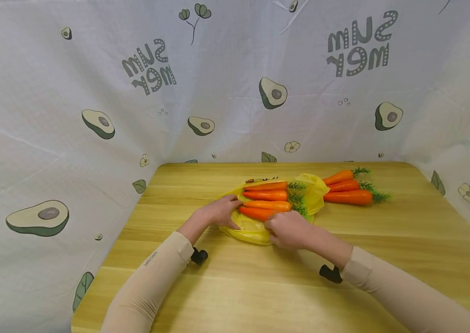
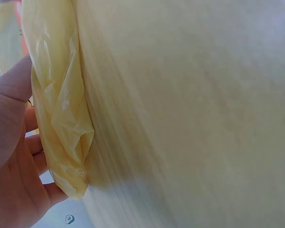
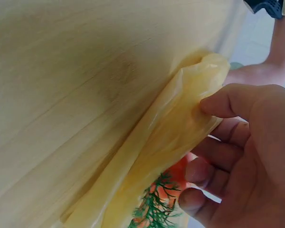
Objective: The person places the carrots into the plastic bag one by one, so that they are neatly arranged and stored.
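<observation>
A yellow plastic bag (image 1: 249, 236) lies spread on the table with several orange carrots (image 1: 265, 195) side by side on it, green tops toward the right. My left hand (image 1: 221, 212) is at the bag's left end, thumb and fingers spread, fingertips by the carrot tips. In the left wrist view its fingers reach behind the rolled yellow edge. My right hand (image 1: 289, 229) pinches the near edge of the bag, just below the closest carrot. The right wrist view shows the thumb on the outside of the plastic and the fingers behind it, beside a leafy green top (image 3: 159, 204).
Three more carrots (image 1: 349, 198) lie to the right of the bag, partly overlapped by its right end. The wooden table (image 1: 235, 296) backs onto a white curtain (image 1: 226, 92) printed with avocados. A small carrot drawing (image 1: 255, 180) shows behind the bag.
</observation>
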`<control>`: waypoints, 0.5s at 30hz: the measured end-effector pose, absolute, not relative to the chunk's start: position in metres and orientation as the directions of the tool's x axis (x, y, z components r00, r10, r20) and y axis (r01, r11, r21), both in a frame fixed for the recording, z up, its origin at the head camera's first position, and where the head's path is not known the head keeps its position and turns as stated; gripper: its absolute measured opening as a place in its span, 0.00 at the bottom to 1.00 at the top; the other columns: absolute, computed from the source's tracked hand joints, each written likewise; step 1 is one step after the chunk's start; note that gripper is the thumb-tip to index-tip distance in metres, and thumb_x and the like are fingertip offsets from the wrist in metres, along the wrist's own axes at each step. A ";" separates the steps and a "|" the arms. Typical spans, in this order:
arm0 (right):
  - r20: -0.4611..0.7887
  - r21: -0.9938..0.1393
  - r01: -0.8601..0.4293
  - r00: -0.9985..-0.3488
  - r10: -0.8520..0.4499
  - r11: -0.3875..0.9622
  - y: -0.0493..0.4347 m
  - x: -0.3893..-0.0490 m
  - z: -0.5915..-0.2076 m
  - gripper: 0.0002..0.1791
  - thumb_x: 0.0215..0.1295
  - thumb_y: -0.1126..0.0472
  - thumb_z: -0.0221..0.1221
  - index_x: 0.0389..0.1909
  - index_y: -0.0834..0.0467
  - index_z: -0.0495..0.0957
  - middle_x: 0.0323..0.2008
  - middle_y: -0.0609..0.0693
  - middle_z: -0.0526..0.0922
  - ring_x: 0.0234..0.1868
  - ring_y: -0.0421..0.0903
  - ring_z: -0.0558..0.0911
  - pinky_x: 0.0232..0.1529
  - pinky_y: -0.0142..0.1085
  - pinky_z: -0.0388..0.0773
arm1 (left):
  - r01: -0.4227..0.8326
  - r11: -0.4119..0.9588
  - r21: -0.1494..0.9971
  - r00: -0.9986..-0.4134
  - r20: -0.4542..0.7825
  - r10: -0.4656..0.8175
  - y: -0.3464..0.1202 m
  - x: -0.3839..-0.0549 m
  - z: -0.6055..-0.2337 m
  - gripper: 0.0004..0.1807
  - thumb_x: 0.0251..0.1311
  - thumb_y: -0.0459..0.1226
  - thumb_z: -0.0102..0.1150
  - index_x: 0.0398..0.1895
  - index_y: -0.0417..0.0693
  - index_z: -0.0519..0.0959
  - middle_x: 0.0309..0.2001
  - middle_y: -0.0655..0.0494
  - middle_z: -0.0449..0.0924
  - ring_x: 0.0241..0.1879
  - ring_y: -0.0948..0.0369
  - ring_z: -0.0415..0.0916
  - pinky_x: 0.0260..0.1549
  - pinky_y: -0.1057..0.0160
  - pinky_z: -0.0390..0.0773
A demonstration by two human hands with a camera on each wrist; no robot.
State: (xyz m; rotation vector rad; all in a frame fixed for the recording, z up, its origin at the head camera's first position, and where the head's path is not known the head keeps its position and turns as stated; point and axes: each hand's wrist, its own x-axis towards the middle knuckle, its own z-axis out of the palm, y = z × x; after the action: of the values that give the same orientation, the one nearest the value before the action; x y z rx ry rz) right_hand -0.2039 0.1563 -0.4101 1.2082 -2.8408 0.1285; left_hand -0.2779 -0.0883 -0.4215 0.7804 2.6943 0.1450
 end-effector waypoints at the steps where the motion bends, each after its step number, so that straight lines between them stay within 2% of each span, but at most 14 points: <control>1: 0.062 -0.070 -0.714 -0.700 -0.711 0.697 0.157 -0.203 -0.409 0.15 0.58 0.62 0.62 0.18 0.48 0.68 0.16 0.40 0.63 0.18 0.37 0.61 0.17 0.32 0.58 | 0.503 0.844 0.186 -0.794 -0.286 0.536 -0.088 -0.278 -0.422 0.49 0.56 0.57 0.71 0.78 0.51 0.62 0.76 0.49 0.59 0.74 0.53 0.60 0.71 0.54 0.66; 9: 0.010 -0.145 -0.664 -0.742 -0.670 0.733 0.164 -0.202 -0.407 0.12 0.71 0.56 0.58 0.25 0.50 0.75 0.14 0.41 0.64 0.15 0.37 0.62 0.16 0.32 0.58 | 0.518 0.838 0.174 -0.790 -0.277 0.546 -0.090 -0.279 -0.424 0.49 0.56 0.58 0.71 0.77 0.51 0.62 0.75 0.48 0.59 0.73 0.53 0.61 0.71 0.55 0.66; 15: 0.027 -0.208 -0.649 -0.752 -0.659 0.732 0.169 -0.203 -0.406 0.16 0.74 0.58 0.55 0.22 0.47 0.73 0.14 0.40 0.58 0.15 0.36 0.58 0.17 0.31 0.54 | 0.526 0.838 0.149 -0.793 -0.271 0.546 -0.089 -0.278 -0.423 0.49 0.56 0.58 0.70 0.77 0.50 0.63 0.74 0.49 0.60 0.72 0.53 0.62 0.70 0.55 0.67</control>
State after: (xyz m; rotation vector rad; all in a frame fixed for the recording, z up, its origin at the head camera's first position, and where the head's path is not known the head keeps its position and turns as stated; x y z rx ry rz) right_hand -0.2026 0.1688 -0.4060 1.1214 -2.9687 0.3278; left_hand -0.2783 -0.0894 -0.4229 0.8115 2.7137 0.0939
